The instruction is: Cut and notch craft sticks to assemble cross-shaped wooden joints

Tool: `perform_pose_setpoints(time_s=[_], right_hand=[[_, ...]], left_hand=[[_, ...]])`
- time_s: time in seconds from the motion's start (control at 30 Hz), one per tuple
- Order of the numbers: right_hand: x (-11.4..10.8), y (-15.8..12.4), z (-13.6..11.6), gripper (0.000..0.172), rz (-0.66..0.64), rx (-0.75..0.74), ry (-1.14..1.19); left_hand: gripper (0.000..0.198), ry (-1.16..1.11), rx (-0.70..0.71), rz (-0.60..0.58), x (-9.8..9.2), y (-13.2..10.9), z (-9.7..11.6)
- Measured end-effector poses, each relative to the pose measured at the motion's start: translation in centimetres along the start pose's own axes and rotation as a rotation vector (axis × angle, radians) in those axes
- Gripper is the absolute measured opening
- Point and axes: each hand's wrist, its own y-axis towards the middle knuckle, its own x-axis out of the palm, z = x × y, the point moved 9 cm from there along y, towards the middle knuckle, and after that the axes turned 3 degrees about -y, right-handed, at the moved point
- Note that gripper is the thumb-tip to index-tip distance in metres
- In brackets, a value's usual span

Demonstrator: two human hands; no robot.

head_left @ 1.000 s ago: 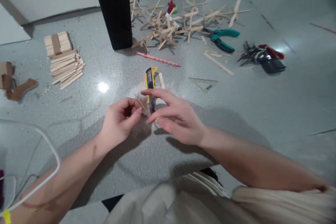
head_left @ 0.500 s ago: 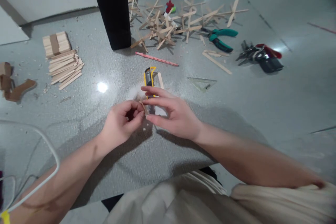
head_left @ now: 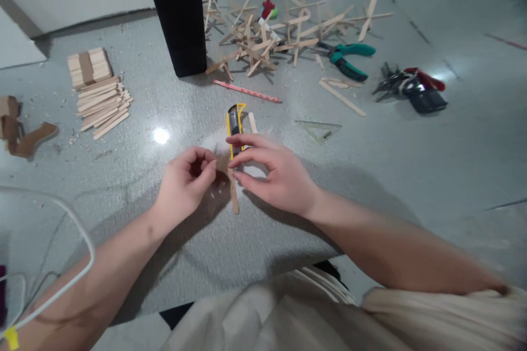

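Note:
Between the thumb and forefinger of my right hand point(head_left: 280, 175) is a wooden craft stick point(head_left: 234, 197), its lower part pointing towards me. The hand's other fingers are spread above a yellow and black utility knife point(head_left: 234, 118) that lies on the surface. Just to the left, my left hand point(head_left: 187, 178) is closed in a pinch, a small gap from the stick. Whatever sits between its fingertips is too small to make out. Behind my right hand, another craft stick point(head_left: 252, 122) is partly hidden, and a white piece point(head_left: 254, 171) shows under the palm.
A black phone point(head_left: 177, 16) stands upright behind. Crossed stick pieces point(head_left: 263, 44) spread beside teal-handled pliers point(head_left: 349, 60) and keys point(head_left: 411, 88). Stacked craft sticks point(head_left: 102, 104) lie left. A pink pencil point(head_left: 247, 91) and clear set square point(head_left: 319, 130) lie ahead. A white cable point(head_left: 84, 241) crosses lower left.
My left hand has drawn a little to the left, away from my right. The craft stick, barely visible between both hands before, now shows below my right fingertips.

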Motion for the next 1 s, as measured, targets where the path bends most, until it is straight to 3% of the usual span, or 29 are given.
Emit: perform_pose_setpoints(time_s=[0.13, 0.27, 0.37, 0.5, 0.67, 0.87, 1.0], right_hand=[[-0.7, 0.1, -0.7, 0.011, -0.053, -0.066, -0.119], [1.2, -0.9, -1.2, 0.011, -0.332, -0.051, -0.251], [3.3, -2.2, -1.2, 0.012, -0.549, -0.006, -0.410], [4.9, -2.9, -1.2, 0.029, -0.666, 0.023, -0.588], [5.0, -2.8, -0.9, 0.031, -0.707, 0.066, -0.662], [4.4, -3.0, -0.1, 0.030, -0.770, 0.148, -0.688], [4.4, -3.0, -0.1, 0.029, -0.764, 0.138, -0.685]], left_hand=[[0.006, 0.247, 0.094, 0.121, -2.0, 0.8, 0.7], [0.007, 0.617, 0.250, 0.283, -4.5, 1.6, 1.4], [0.032, 0.665, 0.269, 0.363, -5.6, 1.8, 0.9], [0.028, 0.560, 0.263, 0.285, -4.9, 1.8, 0.6], [0.007, 0.594, 0.280, 0.212, -3.5, 1.3, 1.2], [0.012, 0.802, 0.457, -0.044, 0.3, 0.5, 1.4], [0.016, 0.842, 0.502, -0.049, 0.8, 0.2, 1.6]])
